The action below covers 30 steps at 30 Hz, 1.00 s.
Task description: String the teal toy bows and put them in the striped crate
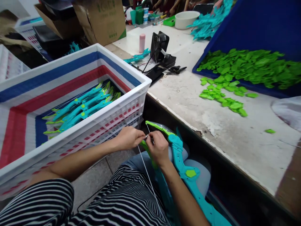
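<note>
A teal and green toy bow (180, 157) lies aslant across my lap, its green tip pointing up and away from me. From that tip a white string (147, 169) runs down through my fingers toward my body. My left hand (129, 138) pinches the string just below the tip. Close against it, my right hand (158, 147) is also closed on the string, thumb and forefinger together. Something small and pale shows between the fingertips, too small to make out. Part of the bow is hidden under my right forearm.
On my left stands a large white crate (70, 125) with several similar bows (82, 106). The worktable (237, 135) edge runs along my right. It bears a small black fan (159, 47), a pink bottle (142, 43), and a blue bin (256, 31) spilling green pieces (249, 66).
</note>
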{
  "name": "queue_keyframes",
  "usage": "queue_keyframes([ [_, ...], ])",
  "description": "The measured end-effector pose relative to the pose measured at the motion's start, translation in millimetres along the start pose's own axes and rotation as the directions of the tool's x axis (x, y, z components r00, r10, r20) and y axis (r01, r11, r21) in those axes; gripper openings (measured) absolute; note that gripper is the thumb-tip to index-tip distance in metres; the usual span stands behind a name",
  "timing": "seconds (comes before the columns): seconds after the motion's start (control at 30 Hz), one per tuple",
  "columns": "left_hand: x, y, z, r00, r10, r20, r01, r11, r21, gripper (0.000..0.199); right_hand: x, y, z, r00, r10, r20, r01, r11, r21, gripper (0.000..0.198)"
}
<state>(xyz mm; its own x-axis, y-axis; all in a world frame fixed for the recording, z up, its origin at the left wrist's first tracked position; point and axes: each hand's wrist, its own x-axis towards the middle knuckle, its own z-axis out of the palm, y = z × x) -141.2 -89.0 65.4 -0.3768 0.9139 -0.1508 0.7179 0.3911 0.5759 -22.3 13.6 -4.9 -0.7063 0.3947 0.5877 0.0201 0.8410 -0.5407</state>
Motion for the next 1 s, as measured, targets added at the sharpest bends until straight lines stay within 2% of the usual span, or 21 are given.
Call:
queue_keyframes([
  [0.07, 1, -1, 2, 1.0, 0.011, -0.02, -0.013, 0.996, -0.092, 0.02, 2, -2, 2, 0.996, 0.082, -0.034, -0.081, 0.996, 0.037, 0.017],
  [0.13, 2, -5, 4, 0.998, -0.002, -0.062, -0.017, 0.954, -0.298, 0.019, 2, -4, -4, 0.989, 0.149, -0.021, -0.145, 0.981, 0.128, 0.017],
  [0.23, -10, -16, 13, 0.985, -0.133, -0.111, 0.03, 0.762, -0.647, 0.028, -16, 6, -32, 0.974, 0.228, -0.006, -0.223, 0.959, 0.174, 0.014],
  [0.27, -19, -21, 18, 0.962, -0.23, -0.144, 0.054, 0.682, -0.729, 0.033, -29, 13, -44, 0.966, 0.256, -0.019, -0.252, 0.96, 0.12, 0.013],
  [0.3, -30, -28, 24, 0.919, -0.347, -0.186, 0.076, 0.621, -0.78, 0.035, -47, 21, -57, 0.959, 0.282, -0.04, -0.281, 0.959, 0.028, 0.014],
  [0.33, -43, -34, 32, 0.865, -0.448, -0.226, 0.098, 0.593, -0.799, 0.035, -67, 30, -69, 0.952, 0.3, -0.059, -0.304, 0.948, -0.091, 0.018],
  [0.37, -56, -40, 42, 0.824, -0.502, -0.264, 0.125, 0.615, -0.779, 0.031, -88, 38, -79, 0.947, 0.313, -0.066, -0.32, 0.921, -0.221, 0.024],
  [0.4, -68, -44, 53, 0.835, -0.474, -0.28, 0.153, 0.688, -0.71, 0.026, -110, 45, -86, 0.943, 0.327, -0.055, -0.325, 0.881, -0.344, 0.031],
  [0.43, -79, -46, 65, 0.902, -0.351, -0.253, 0.139, 0.788, -0.6, 0.022, -130, 49, -90, 0.938, 0.346, -0.031, -0.322, 0.833, -0.449, 0.038],
  [0.47, -86, -45, 78, 0.968, -0.153, -0.2, 0.041, 0.878, -0.477, 0.019, -147, 52, -92, 0.928, 0.373, 0.0, -0.316, 0.787, -0.53, 0.043],
  [0.5, -89, -42, 91, 0.99, 0.088, -0.114, -0.123, 0.927, -0.354, 0.02, -160, 54, -91, 0.915, 0.403, 0.028, -0.313, 0.75, -0.582, 0.045],
  [0.53, -87, -36, 105, 0.948, 0.319, -0.016, -0.313, 0.917, -0.247, 0.024, -168, 54, -90, 0.901, 0.431, 0.051, -0.314, 0.729, -0.609, 0.046],
  [0.57, -82, -30, 118, 0.863, 0.499, 0.077, -0.485, 0.861, -0.151, 0.03, -172, 54, -88, 0.889, 0.453, 0.071, -0.319, 0.722, -0.614, 0.046],
  [0.6, -73, -23, 131, 0.77, 0.616, 0.166, -0.615, 0.786, -0.061, 0.035, -172, 55, -86, 0.879, 0.469, 0.085, -0.329, 0.726, -0.604, 0.045],
  [0.63, -63, -16, 144, 0.698, 0.675, 0.239, -0.699, 0.715, 0.02, 0.038, -170, 57, -86, 0.871, 0.482, 0.096, -0.344, 0.737, -0.583, 0.044],
  [0.67, -52, -11, 155, 0.65, 0.702, 0.291, -0.748, 0.658, 0.086, 0.038, -166, 59, -88, 0.862, 0.495, 0.11, -0.361, 0.751, -0.553, 0.044],
  [0.7, -42, -6, 165, 0.627, 0.712, 0.318, -0.773, 0.621, 0.133, 0.036, -162, 62, -92, 0.852, 0.507, 0.131, -0.378, 0.768, -0.517, 0.044],
  [0.8, -27, 4, 181, 0.583, 0.756, 0.299, -0.811, 0.564, 0.155, 0.028, -147, 71, -110, 0.812, 0.529, 0.246, -0.433, 0.829, -0.353, 0.042],
  [0.9, -33, 15, 172, 0.532, 0.813, 0.238, -0.847, 0.514, 0.136, 0.028, -131, 81, -127, 0.732, 0.536, 0.42, -0.538, 0.833, -0.126, 0.035],
  [0.93, -37, 19, 165, 0.529, 0.817, 0.232, -0.849, 0.509, 0.141, 0.029, -126, 85, -131, 0.697, 0.535, 0.477, -0.585, 0.81, -0.053, 0.032],
  [1.0, -41, 27, 149, 0.57, 0.777, 0.267, -0.821, 0.543, 0.177, 0.029, -115, 96, -138, 0.616, 0.513, 0.597, -0.678, 0.731, 0.071, 0.029],
])
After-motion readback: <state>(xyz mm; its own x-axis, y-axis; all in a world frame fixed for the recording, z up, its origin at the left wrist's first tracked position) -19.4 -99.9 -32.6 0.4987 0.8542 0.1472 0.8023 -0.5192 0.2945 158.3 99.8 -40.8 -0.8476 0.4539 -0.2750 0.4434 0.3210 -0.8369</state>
